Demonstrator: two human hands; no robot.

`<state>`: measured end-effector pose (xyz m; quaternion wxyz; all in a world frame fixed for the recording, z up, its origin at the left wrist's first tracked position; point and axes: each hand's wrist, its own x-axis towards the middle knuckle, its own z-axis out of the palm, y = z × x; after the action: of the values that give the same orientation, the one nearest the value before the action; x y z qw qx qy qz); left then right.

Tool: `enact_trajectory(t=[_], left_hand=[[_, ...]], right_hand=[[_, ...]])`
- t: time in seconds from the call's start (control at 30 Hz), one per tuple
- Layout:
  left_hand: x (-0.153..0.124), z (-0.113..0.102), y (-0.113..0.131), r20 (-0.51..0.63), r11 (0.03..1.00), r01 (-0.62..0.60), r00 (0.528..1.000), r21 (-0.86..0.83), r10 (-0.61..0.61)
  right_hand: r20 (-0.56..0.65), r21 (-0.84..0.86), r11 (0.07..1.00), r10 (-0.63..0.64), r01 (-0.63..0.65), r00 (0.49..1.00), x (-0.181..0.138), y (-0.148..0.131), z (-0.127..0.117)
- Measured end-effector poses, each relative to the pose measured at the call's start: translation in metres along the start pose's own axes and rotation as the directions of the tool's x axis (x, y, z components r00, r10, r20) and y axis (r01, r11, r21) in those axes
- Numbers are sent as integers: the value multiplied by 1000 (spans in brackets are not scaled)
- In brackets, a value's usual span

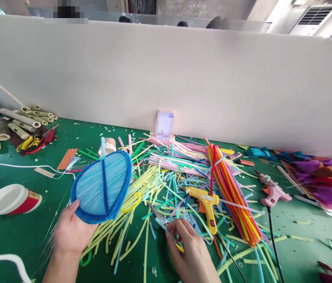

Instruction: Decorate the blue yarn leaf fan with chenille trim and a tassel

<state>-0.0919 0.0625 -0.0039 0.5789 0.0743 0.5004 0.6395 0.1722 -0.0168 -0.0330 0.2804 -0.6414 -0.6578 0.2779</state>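
Observation:
In my left hand (74, 232) is a blue leaf-shaped piece (95, 188) that looks made of pipe cleaners, with a dark blue edge and middle rib. The thumb presses its lower left rim and the other fingers are behind it. My right hand (188, 247) is closed around scissors (160, 216), their pointed blades aimed up and left; part of a yellow handle shows under the fingers. Loose pale yellow pipe cleaners (142, 192) lie between and beneath the hands. A yellow glue gun (205, 202) rests just beyond my right hand.
An orange bundle of pipe cleaners (233, 192) lies to the right, near a pink glue gun (272, 190) with a black cord. Purple flowers (331, 181) sit far right. At left are a paper cup (15, 200), bamboo pieces (27, 118) and pliers (32, 143). A white partition (124, 74) stands behind.

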Motion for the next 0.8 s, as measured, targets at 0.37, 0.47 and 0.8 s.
enact_trajectory(t=[0.37, 0.47, 0.8], left_hand=[[-2, -2, -3, 272, 940, 268, 940, -212, -207], [-10, 4, -13, 289, 933, 318, 921, -169, -262], [-42, 10, -74, 548, 919, 392, 759, 48, -353]], right_hand=[[-120, 106, 986, -114, 127, 986, -4, -7, 8], [-152, 163, 982, -69, 94, 986, -4, -10, 7], [-334, 716, 694, 242, 78, 911, -3, -33, -10]])
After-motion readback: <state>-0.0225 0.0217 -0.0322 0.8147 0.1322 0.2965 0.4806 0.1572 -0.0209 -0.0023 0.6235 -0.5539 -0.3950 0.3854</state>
